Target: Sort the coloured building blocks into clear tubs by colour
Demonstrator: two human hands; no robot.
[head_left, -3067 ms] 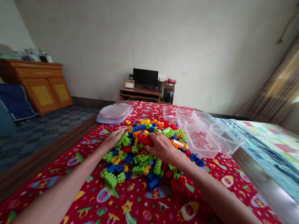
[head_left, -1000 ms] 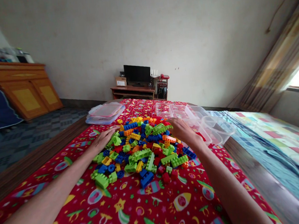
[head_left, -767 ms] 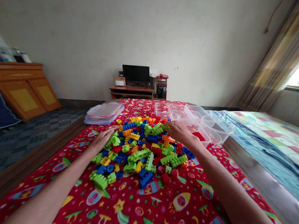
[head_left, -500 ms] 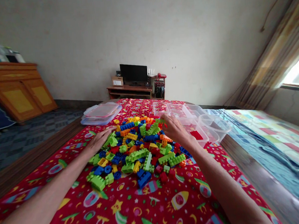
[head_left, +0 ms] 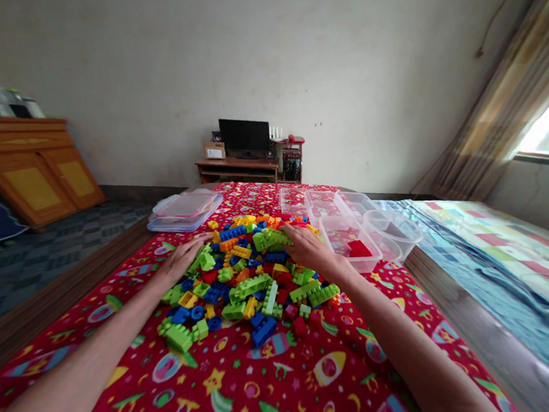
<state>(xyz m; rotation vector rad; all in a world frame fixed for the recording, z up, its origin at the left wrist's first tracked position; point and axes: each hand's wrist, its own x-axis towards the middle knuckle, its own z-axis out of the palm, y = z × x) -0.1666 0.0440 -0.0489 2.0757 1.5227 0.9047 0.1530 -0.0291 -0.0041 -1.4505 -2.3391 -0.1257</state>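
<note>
A heap of plastic building bricks point(head_left: 249, 272) in green, blue, red, yellow and orange lies on a red cloth with rocket prints point(head_left: 252, 387). My left hand point(head_left: 183, 256) rests flat and open at the heap's left edge. On the heap's far right side lies my right hand point(head_left: 307, 248), palm down among the bricks; its fingertips are hidden. A clear plastic box point(head_left: 350, 250) just right of that hand holds red bricks point(head_left: 359, 248).
More clear boxes point(head_left: 392, 231) stand in a row behind and right of the first. Stacked clear lids point(head_left: 186, 208) lie at the far left of the cloth. A wooden bed edge point(head_left: 478, 342) runs along the right; a patterned sheet point(head_left: 514, 255) lies beyond.
My right hand went from the heap to the clear box, where red bricks now lie, and came back onto the heap. My left hand stayed put.
</note>
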